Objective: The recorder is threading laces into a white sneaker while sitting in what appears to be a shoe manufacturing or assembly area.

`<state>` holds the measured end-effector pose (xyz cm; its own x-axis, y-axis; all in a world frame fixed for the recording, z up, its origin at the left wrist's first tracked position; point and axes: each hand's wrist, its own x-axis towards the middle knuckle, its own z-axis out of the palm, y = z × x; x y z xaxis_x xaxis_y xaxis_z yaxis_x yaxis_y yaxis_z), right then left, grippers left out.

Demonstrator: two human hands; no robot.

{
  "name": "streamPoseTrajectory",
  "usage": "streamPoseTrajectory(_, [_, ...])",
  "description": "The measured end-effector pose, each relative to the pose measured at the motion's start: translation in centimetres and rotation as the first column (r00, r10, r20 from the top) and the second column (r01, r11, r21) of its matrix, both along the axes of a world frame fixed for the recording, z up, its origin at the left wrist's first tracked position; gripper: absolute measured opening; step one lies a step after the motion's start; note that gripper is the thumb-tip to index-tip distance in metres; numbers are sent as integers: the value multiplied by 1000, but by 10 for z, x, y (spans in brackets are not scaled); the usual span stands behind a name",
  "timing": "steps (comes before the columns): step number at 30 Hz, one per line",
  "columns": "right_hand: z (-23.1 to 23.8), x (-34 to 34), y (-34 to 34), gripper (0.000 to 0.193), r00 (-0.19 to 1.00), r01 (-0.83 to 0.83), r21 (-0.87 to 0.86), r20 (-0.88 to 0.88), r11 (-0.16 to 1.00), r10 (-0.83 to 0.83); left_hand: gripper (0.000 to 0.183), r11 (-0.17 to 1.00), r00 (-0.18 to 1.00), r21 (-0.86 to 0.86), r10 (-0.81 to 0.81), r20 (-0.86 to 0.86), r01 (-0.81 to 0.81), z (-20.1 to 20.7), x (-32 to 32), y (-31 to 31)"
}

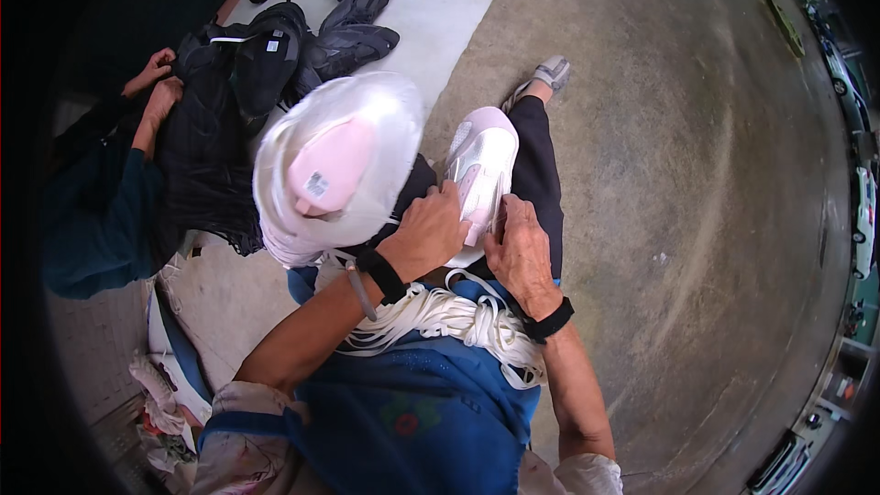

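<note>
A blue apron (412, 408) carries a heap of white laces (458, 319) across a worker's lap. Just beyond, the left hand (429, 227) and right hand (520, 247) grip a pink-and-white shoe (486, 151) from either side, fingers bent along its near end. Left of it stands a stack of pale shoe uppers (335, 165); farther off, a co-worker's hands (163, 99) work beside black shoe uppers (353, 48).

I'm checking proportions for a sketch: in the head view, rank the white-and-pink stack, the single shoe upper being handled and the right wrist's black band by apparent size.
1. White-and-pink stack
2. Single shoe upper
3. Black band
</note>
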<state>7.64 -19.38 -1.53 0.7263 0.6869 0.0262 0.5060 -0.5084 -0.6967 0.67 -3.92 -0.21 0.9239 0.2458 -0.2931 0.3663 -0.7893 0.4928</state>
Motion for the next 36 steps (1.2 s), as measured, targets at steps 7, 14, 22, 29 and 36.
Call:
streamPoseTrajectory(7, [3,-1,-4,46,996,16,-6,-82,1000,-16,43,993,994,-121,-16,-103,4,9,3,8])
streamPoseTrajectory(14, [2,-3,-1,46,989,33,32,-144,999,-29,35,997,993,-49,-60,103,66,12,1,7])
streamPoseTrajectory(22, [-1,-4,-7,42,983,59,164,-179,985,-29,32,994,991,-44,-94,91,98,-3,9,8])
streamPoseTrajectory(29, [40,22,-111,7,839,264,21,-497,964,-219,26,994,929,54,-105,354,92,35,-6,-10])
streamPoseTrajectory(36, [39,-28,-178,10,832,87,-9,-550,996,-78,23,839,911,-359,-350,219,409,39,-40,-69])
